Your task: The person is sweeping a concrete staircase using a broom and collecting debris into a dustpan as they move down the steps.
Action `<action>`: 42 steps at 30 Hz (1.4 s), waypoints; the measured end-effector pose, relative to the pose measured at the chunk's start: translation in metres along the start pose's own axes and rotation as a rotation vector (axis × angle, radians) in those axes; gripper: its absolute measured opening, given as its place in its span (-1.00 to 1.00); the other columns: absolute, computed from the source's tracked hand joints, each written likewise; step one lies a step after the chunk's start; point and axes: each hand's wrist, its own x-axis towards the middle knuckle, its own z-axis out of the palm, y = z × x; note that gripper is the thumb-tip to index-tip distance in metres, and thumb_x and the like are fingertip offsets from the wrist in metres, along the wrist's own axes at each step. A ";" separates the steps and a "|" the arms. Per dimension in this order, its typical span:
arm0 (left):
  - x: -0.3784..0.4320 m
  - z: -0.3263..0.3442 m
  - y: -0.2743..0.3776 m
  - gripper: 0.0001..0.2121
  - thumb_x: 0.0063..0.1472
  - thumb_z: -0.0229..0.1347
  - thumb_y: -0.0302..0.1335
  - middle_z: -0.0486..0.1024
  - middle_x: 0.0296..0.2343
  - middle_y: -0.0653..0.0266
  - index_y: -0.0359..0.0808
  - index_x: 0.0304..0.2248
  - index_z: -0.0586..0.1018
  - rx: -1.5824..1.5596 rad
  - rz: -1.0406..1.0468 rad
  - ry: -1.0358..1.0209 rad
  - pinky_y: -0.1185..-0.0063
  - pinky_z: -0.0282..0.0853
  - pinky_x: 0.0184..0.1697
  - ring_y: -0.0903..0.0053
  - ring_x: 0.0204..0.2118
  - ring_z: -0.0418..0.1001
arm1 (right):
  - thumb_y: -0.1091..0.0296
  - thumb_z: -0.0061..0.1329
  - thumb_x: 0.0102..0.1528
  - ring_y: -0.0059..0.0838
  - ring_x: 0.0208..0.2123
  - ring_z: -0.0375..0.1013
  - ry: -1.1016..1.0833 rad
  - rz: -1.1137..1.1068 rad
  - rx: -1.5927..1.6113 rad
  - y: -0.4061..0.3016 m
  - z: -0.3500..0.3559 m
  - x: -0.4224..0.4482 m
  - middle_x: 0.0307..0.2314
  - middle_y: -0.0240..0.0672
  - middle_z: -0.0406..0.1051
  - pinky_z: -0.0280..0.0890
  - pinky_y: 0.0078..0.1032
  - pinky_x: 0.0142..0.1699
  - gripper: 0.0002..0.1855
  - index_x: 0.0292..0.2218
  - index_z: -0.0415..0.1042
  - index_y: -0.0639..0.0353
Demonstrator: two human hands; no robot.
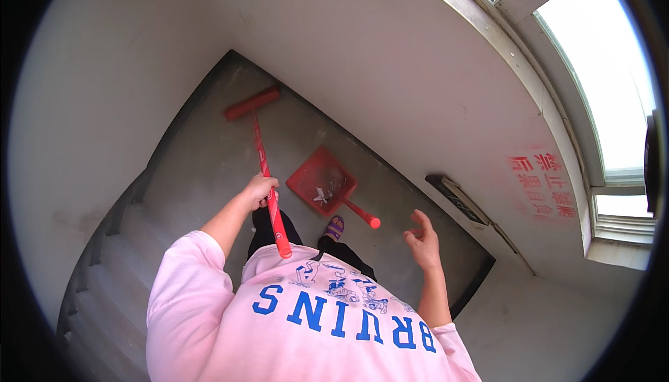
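My left hand is wrapped around the red, patterned handle of a broom. The broom's red head lies towards the far corner of the floor, slightly blurred. The handle's top end comes back close to my waist. In front of my feet a red dustpan rests on the floor, with bits of paper and dirt inside. Its handle points up towards me and to the right. My right hand is in the air to the right of that handle, fingers apart, holding nothing.
Grey stairs lie at the left. Pale walls with a dark skirting bound the floor ahead and right. A sign fixture with a conduit is mounted low on the right wall, below red stencilled writing and a window.
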 end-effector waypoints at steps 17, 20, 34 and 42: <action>-0.118 0.026 -0.247 -0.55 -0.06 -0.03 -0.39 0.38 -0.71 0.23 -0.39 -0.12 0.28 0.267 -0.129 0.189 0.56 0.26 -0.67 0.53 -0.75 0.33 | 0.23 0.06 -0.14 -0.37 -0.45 0.37 -0.074 -0.239 -0.091 0.038 0.100 0.049 -0.51 -0.27 0.40 0.26 -0.52 -0.27 -0.75 -0.44 0.40 0.19; -0.136 0.031 -0.292 -0.71 -0.06 -0.02 -0.32 0.37 -0.76 0.27 -0.36 -0.37 0.38 0.250 -0.182 0.185 0.55 0.25 -0.64 0.52 -0.76 0.33 | 0.28 0.02 -0.13 -0.42 -0.52 0.35 0.002 -0.292 -0.077 0.048 0.093 0.045 -0.60 -0.30 0.39 0.25 -0.53 -0.32 -0.81 -0.50 0.40 0.20; -0.195 0.062 -0.445 -0.69 -0.01 -0.07 -0.25 0.46 -0.45 0.03 -0.32 -0.35 0.47 0.243 -0.196 0.554 0.39 0.30 -0.30 0.22 -0.37 0.42 | 0.21 0.01 -0.13 -0.41 -0.46 0.37 -0.016 -0.261 -0.305 0.035 -0.034 -0.061 -0.55 -0.23 0.40 0.25 -0.52 -0.27 -0.75 -0.43 0.43 0.19; -0.137 0.110 -0.327 -0.66 0.10 -0.21 -0.27 0.40 -0.26 0.04 -0.25 -0.18 0.38 0.282 0.000 0.495 0.37 0.26 -0.15 0.19 -0.19 0.35 | 0.26 0.04 -0.14 -0.53 -0.49 0.35 0.015 -0.234 -0.246 0.091 -0.093 -0.067 -0.59 -0.30 0.39 0.25 -0.58 -0.31 -0.75 -0.44 0.43 0.25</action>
